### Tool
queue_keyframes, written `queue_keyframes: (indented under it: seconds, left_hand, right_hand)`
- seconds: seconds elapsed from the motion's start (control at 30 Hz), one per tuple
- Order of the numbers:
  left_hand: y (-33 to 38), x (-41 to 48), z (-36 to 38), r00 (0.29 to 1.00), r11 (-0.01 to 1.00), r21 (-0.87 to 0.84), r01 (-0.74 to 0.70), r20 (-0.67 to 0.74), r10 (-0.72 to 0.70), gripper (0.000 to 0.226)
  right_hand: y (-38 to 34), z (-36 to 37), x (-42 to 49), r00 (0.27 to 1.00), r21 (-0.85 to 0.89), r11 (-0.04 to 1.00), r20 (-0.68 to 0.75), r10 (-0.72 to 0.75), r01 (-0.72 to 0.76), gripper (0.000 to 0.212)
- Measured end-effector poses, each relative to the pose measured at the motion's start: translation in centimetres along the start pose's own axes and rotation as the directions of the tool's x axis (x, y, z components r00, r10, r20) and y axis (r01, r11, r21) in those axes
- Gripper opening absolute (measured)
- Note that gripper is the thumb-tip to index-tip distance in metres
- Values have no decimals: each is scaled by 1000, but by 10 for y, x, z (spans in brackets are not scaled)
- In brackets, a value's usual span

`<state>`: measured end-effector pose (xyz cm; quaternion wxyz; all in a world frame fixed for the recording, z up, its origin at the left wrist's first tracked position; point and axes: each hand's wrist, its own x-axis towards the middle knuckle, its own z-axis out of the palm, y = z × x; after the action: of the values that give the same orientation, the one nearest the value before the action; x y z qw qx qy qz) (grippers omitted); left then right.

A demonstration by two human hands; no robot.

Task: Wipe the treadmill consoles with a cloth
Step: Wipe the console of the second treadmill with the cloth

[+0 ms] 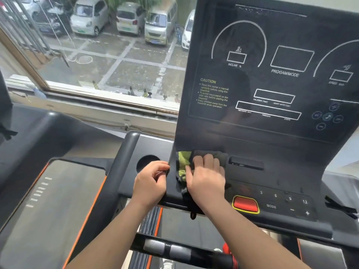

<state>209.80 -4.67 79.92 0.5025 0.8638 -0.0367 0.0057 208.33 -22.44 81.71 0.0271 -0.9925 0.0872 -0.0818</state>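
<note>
**Right hand flat on cloth at console's lower-left corner; unwiped panel lies right and up**

Right fingers [208, 161] lie close together, slightly bent, and press down on the crumpled dark-grey and lime-green cloth [183, 163]. The thumb sits on the green patch. The right hand [206, 177] covers most of the cloth. The cloth's long axis runs roughly far-to-near, from the bend of the panel down over the front lip, where a dark tail hangs off the edge.

Left fingers [162, 168] are curled, pinching the left edge of the glossy black treadmill console [272, 133]. The left hand [151, 179] probably steadies it and touches no cloth.

The cloth sits at the extreme left of the console base, just right of the round black cup-holder recess [147, 164]. Everything left to wipe lies rightward and upward from the fingers: the narrow dark slot [246, 164] just beside them, then the red yellow-rimmed stop button [245, 204] and the number keys nearer the person. The upright display is above (streaks and dust show near its top).

The right hand is nearer, so the likely move is a rightward sweep. The risk is pressing a key.
</note>
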Motion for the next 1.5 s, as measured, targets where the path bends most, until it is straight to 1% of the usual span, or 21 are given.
queue_keyframes:
  seconds: [0.07, 0.13, 0.23, 0.3, 0.33, 0.4, 0.43, 0.53, 0.6, 0.7, 0.77, 0.87, 0.93, 1.0, 1.1, 1.17, 1.23, 1.3, 1.33, 1.4, 1.5]
  left_hand:
    - [-1, 2, -1, 1000, 1000, 14, -10, 10, 9, 34]
    - [-2, 3, 1, 1000, 1000, 29, -13, 1, 13, 35]
    - [2, 7, 6, 998, 998, 15, 65, -16, -65, 33]
    - [13, 9, 14, 992, 992, 13, 123, -43, -123, 30]
    - [21, 9, 20, 991, 993, 48, 111, -82, -107, 29]
    - [40, 7, 35, 988, 989, 146, 32, -154, -9, 31]
    - [52, 5, 46, 986, 986, 163, -19, -162, 46, 31]
    - [84, -9, 80, 983, 976, 157, -153, -73, 166, 30]
    - [101, -21, 103, 975, 965, 150, -216, -13, 220, 30]
    - [124, -36, 132, 972, 965, 120, -232, 9, 233, 31]
    - [140, -44, 152, 976, 971, 96, -220, 22, 218, 32]
    - [163, -55, 179, 980, 977, 91, -193, 72, 187, 32]
    - [172, -62, 197, 974, 972, 88, -217, 88, 209, 34]
    - [175, -70, 209, 969, 968, 65, -241, 75, 236, 35]
    - [174, -80, 213, 972, 970, 63, -236, 1, 237, 30]
    - [171, -85, 208, 977, 976, 67, -206, -46, 209, 27]
    - [167, -89, 201, 977, 981, 61, -185, -95, 190, 28]
    - [164, -93, 196, 978, 985, 64, -159, -127, 167, 29]
    - [164, -94, 195, 981, 989, 61, -138, -130, 145, 32]
    - [164, -96, 192, 985, 992, 58, -115, -123, 121, 39]
    - [165, -96, 190, 980, 987, 59, -149, -123, 155, 43]
  right_hand:
    - [-1, -4, -4, 998, 11, 1000, 65, -15, 15, 45]
    - [7, -9, -14, 997, 49, 997, 45, -70, 67, 54]
    - [19, -13, -29, 990, 53, 989, 28, -138, 136, 47]
    - [30, -17, -33, 981, 59, 983, 75, -177, 173, 41]
    - [38, -19, -34, 978, 63, 983, 103, -179, 173, 40]
    - [58, -21, -35, 985, 53, 990, 108, -137, 131, 40]
    - [70, -21, -37, 991, 44, 995, 99, -95, 91, 40]
    - [111, -18, -41, 999, 7, 1000, 33, -9, 9, 43]
    - [139, -20, -46, 998, -6, 999, 47, 32, -32, 43]
    - [185, -24, -54, 995, -14, 996, 43, 86, -85, 40]
    - [220, -26, -60, 993, -18, 993, 10, 117, -117, 38]
    - [273, -30, -68, 989, -37, 988, 6, 148, -148, 42]
    - [303, -30, -69, 985, -43, 984, -12, 171, -172, 44]
    - [322, -31, -63, 975, -19, 974, -17, 223, -224, 45]
    - [322, -34, -51, 954, -45, 956, 73, 291, -289, 44]
    - [312, -33, -47, 942, -65, 945, 82, 324, -320, 41]
    - [301, -30, -41, 954, -58, 956, 75, 290, -286, 38]
    - [292, -32, -32, 976, -39, 976, 25, 217, -216, 37]
    - [289, -34, -26, 982, -37, 982, 36, 187, -185, 38]
    - [279, -36, -20, 975, -25, 979, 90, 203, -201, 39]
    - [264, -37, -20, 972, 80, 969, 23, 234, -235, 38]
